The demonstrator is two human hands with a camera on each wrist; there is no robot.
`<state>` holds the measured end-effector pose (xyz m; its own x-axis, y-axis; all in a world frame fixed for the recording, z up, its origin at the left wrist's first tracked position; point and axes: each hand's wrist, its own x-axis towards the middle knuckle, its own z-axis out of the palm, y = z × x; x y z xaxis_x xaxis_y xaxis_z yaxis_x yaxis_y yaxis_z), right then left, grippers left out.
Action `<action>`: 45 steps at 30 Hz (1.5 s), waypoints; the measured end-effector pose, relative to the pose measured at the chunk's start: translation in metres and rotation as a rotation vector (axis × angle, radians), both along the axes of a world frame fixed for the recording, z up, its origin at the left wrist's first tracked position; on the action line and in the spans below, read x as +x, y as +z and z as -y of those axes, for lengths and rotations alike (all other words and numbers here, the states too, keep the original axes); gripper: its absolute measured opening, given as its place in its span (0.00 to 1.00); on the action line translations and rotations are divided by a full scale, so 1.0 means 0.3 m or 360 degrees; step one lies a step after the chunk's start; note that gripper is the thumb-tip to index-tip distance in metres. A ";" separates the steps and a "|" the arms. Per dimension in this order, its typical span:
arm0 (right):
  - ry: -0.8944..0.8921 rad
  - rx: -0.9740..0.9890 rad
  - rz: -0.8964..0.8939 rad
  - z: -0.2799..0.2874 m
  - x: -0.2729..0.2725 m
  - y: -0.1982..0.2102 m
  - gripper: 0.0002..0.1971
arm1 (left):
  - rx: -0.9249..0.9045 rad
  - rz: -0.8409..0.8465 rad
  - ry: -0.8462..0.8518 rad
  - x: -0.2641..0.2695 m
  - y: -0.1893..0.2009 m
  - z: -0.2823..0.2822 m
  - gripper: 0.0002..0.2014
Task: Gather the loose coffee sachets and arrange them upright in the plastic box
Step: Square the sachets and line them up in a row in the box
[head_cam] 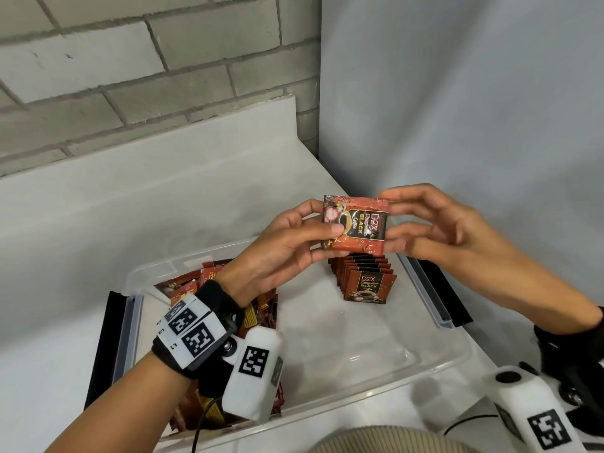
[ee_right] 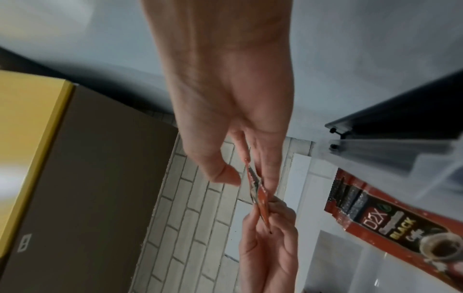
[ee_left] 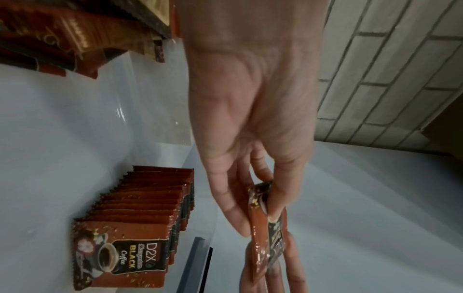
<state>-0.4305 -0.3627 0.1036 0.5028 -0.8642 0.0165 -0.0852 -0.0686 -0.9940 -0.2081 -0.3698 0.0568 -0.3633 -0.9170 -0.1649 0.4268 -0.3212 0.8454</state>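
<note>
One red-and-black coffee sachet (head_cam: 356, 225) (ee_left: 263, 237) (ee_right: 258, 194) hangs in the air above the clear plastic box (head_cam: 425, 361), held between both hands. My left hand (head_cam: 322, 233) (ee_left: 260, 204) pinches its left side, thumb on the printed face. The fingers and thumb of my right hand (head_cam: 397, 220) (ee_right: 246, 176) curl round its right edge. Below, a row of upright sachets (head_cam: 366, 279) (ee_left: 130, 228) (ee_right: 391, 224) stands at the box's far right. A loose pile of sachets (head_cam: 196, 282) (ee_left: 62, 33) lies in the box's left part, partly hidden by my left wrist.
The box sits on a white counter (head_cam: 163, 207) against a brick wall (head_cam: 130, 76), with a grey wall to the right. Black latches (head_cam: 108, 348) (head_cam: 447, 289) stick out from both box sides. A yellow and brown carton (ee_right: 50, 158) shows in the right wrist view.
</note>
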 end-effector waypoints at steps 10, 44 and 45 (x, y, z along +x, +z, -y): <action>-0.0245 -0.0131 -0.0192 0.041 -0.001 -0.038 0.13 | 0.0019 0.0075 -0.0224 -0.008 -0.008 -0.009 0.14; 0.0791 -0.0656 -0.2200 -0.120 0.145 -0.137 0.14 | -0.0655 0.1776 -0.0650 -0.063 0.047 -0.011 0.10; 0.0790 -0.0627 -0.2204 -0.120 0.149 -0.142 0.14 | -0.0849 0.1808 -0.0672 -0.061 0.058 -0.010 0.08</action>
